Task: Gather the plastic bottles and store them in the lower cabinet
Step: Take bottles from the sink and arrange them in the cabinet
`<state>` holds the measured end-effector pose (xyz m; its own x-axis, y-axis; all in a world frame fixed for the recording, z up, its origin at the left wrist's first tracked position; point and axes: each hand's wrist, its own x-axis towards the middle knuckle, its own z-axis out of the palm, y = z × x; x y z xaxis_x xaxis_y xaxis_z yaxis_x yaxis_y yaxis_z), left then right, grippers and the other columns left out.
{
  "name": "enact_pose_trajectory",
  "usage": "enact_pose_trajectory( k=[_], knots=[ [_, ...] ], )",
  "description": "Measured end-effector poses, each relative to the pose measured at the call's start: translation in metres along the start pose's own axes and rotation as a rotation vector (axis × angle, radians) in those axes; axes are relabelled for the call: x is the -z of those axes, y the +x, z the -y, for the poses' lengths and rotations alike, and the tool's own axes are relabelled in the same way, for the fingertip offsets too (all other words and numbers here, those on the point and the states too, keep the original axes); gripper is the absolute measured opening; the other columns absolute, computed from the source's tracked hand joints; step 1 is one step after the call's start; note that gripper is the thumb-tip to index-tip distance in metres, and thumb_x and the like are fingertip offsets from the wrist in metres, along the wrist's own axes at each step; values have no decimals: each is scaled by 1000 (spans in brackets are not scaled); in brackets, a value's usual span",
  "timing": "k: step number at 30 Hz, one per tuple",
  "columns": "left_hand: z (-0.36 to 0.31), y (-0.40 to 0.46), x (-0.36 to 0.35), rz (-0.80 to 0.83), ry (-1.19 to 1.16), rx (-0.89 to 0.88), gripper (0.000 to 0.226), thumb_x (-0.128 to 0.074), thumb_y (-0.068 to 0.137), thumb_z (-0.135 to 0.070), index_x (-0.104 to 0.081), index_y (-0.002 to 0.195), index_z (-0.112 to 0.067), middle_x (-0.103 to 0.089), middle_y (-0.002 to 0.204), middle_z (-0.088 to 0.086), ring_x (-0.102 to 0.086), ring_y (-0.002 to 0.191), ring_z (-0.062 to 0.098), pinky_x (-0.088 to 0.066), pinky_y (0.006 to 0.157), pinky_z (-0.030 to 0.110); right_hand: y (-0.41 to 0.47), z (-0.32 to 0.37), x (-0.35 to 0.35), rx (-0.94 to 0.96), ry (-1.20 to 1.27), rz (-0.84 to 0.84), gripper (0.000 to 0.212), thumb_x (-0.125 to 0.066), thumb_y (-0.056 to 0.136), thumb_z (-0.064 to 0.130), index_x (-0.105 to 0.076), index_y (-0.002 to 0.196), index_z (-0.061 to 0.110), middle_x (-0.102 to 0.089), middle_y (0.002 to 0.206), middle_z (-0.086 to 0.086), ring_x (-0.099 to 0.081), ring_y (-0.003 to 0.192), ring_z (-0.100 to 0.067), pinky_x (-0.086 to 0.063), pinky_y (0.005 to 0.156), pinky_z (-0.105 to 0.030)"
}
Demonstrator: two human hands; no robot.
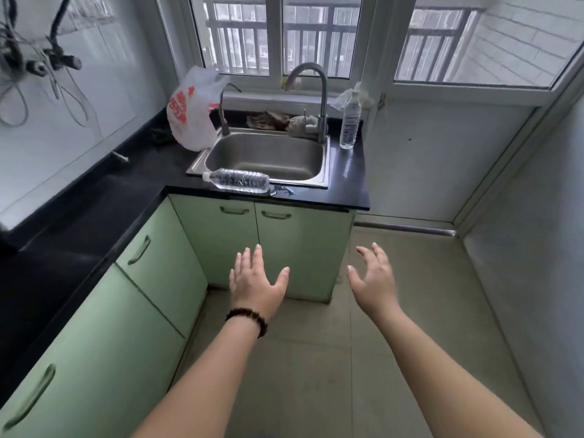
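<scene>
At the far left, loose cables hung against the white wall above the black tabletop, which ran in an L along the wall and across under the window. Below it stood pale green cabinet doors, all closed. A white plastic bag with red print stood on the tabletop just left of the steel sink. One plastic bottle lay on its side along the sink's front rim, cap pointing left, directly above the two closed doors of the lower cabinet. Crumpled rags sat behind the basin beside the tall curved tap.

The left hand, with a dark bead bracelet on its wrist, was held out in front of the lower cabinet, palm down, fingers straight and spread, holding nothing and touching nothing. The right hand was stretched forward over the tiled floor beside the cabinet's right edge, fingers loosely spread and slightly curved, likewise empty.

A second plastic bottle stood upright at the tabletop's right end, just right of the tap and the sink, with a scrap of clear plastic behind its neck. Both bottles were well apart from the hands.
</scene>
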<state>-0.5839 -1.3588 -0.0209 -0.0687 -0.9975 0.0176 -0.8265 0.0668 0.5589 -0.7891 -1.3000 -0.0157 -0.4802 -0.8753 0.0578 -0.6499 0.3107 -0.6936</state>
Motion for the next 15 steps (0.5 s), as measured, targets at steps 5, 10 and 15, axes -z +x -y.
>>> enact_pose_trajectory(
  k=[5,10,15],
  knots=[
    [-11,75,-19,-9,-26,68,81,-49,89,-56,-18,152,-16,-16,159,10,-7,147,22,-9,118,39,82,1,-20,9,-2,28,50,-57,91,21,-45,138,12,-23,155,-11,-21,143,-24,-18,112,-30],
    [-14,166,-40,-45,-67,149,81,-51,88,-55,-19,152,-16,-18,158,13,-10,146,26,-13,118,40,172,7,-57,24,11,65,49,-58,91,21,-46,138,13,-23,155,-9,-21,142,-23,-19,112,-31],
    [-13,276,-56,-118,-242,345,87,-56,86,-53,-18,150,-9,-22,153,18,-24,140,32,-28,112,46,277,31,-97,75,-29,139,50,-58,91,21,-44,138,14,-22,155,-10,-21,142,-22,-20,111,-30]
  ],
)
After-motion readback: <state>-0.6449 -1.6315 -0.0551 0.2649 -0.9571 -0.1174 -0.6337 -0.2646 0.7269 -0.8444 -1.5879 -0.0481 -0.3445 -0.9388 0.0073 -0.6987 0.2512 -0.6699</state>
